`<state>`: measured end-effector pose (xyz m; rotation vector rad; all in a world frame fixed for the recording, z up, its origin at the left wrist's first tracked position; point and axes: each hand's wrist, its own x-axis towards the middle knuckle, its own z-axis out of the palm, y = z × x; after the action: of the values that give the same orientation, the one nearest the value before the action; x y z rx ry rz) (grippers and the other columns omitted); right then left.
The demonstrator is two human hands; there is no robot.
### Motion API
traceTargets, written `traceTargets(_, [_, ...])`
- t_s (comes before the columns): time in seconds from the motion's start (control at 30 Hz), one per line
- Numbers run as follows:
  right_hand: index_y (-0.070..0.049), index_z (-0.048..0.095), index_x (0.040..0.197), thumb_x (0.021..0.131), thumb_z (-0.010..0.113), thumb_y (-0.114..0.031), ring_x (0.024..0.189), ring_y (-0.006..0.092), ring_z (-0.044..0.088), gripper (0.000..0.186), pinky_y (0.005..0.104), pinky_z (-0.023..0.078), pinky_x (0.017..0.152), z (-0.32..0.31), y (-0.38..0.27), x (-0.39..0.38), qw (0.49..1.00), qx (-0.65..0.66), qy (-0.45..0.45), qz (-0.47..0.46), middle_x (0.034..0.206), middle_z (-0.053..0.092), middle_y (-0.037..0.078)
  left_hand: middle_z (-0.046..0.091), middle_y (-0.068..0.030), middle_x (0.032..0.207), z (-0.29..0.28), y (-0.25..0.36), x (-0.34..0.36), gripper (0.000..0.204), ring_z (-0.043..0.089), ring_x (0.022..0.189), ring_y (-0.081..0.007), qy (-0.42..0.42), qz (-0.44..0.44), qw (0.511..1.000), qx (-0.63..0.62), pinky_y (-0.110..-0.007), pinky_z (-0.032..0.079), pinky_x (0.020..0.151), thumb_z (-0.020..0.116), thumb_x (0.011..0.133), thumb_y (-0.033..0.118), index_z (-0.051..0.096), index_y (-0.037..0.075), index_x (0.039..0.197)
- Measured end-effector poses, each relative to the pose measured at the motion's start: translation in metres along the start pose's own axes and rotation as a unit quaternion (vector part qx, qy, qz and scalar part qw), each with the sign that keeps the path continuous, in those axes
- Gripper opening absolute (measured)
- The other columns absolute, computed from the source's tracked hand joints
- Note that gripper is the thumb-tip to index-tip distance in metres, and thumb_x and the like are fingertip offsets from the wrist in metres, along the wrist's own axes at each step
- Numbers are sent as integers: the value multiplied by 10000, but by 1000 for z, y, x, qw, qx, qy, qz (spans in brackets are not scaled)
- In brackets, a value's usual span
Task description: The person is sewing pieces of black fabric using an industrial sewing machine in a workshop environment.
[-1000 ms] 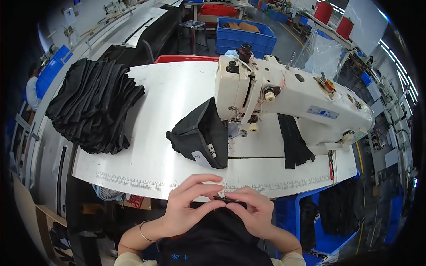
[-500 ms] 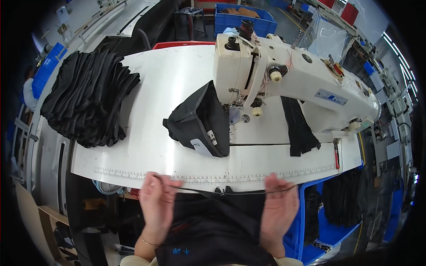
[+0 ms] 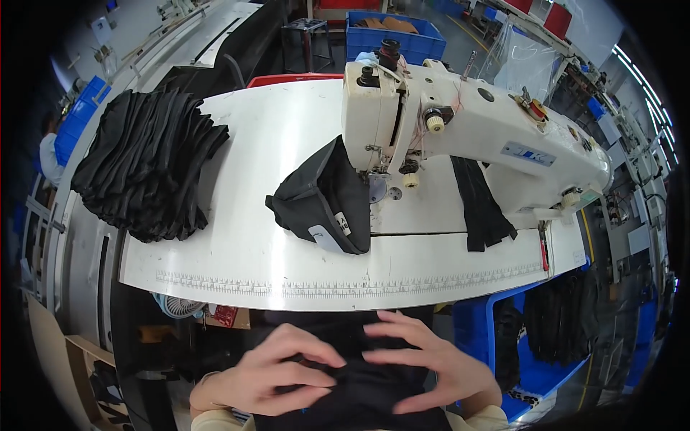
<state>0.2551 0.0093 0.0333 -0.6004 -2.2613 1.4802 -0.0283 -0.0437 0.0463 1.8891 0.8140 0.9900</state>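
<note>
My left hand [image 3: 284, 370] is low over the dark cloth on my lap [image 3: 359, 337], fingertips curled toward my thumb; whatever is between them is hidden against the black. My right hand [image 3: 424, 359] hovers beside it, fingers spread. Just beyond, on the white sewing table [image 3: 208, 266] with its printed ruler, a folded dark fabric piece [image 3: 302, 201] with pale labels lies by the needle of the white sewing machine [image 3: 481, 129]. Black strips [image 3: 480, 208] lie under the machine's arm, and a tall pile of black pieces [image 3: 136, 165] is at the left.
A blue crate of black fabric [image 3: 553, 330] is below the table's right side. A small fan [image 3: 180, 305] and cardboard box [image 3: 86, 345] are low on the left. Beyond the table are a stool, a blue bin [image 3: 381, 39] and, far left, another person's pale sleeve [image 3: 50, 154].
The thin dark strip stretched between my hands half a second ago no longer shows. Both hands have moved down over my lap, and my right hand's fingers have spread.
</note>
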Motion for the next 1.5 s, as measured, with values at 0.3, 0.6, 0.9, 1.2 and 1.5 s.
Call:
traceTargets(0.3, [43,593,1057,938,620,-34,753,129,688,145,251,553,681,49,27,15,908,378,158,86,871,685,96,593,-113,1120,16,-57,46,103,545,1026,-146,-31,-224,846,-482,-284,425,906,550,978,73,612,2,1021])
traceTargets(0.6, [23,595,1142,943,555,35,780,176,725,203,255,576,703,17,38,33,946,226,222,71,922,705,126,611,-159,980,20,-83,111,308,575,969,-297,-40,60,827,558,-398,472,869,583,821,85,633,-95,1066])
traceTargets(0.9, [48,668,1058,701,634,-73,949,281,628,379,388,514,909,-64,138,104,798,-533,207,-189,921,661,138,591,-157,854,-32,-108,137,315,560,855,-275,-78,8,863,500,-354,454,733,642,685,93,594,-91,935])
traceTargets(1.2, [-82,687,907,689,696,-120,802,281,669,222,432,531,646,-66,155,110,972,-96,192,91,785,652,98,613,-87,942,-20,-122,150,239,606,880,-237,-37,78,801,592,-349,499,748,664,705,59,672,-8,934])
traceTargets(1.5, [-80,647,1040,818,640,-273,780,303,675,294,410,542,664,-71,181,108,892,-386,174,-158,881,671,128,671,-162,957,-25,-170,133,256,647,886,-347,-44,-110,956,268,-428,520,780,672,826,152,679,39,1055])
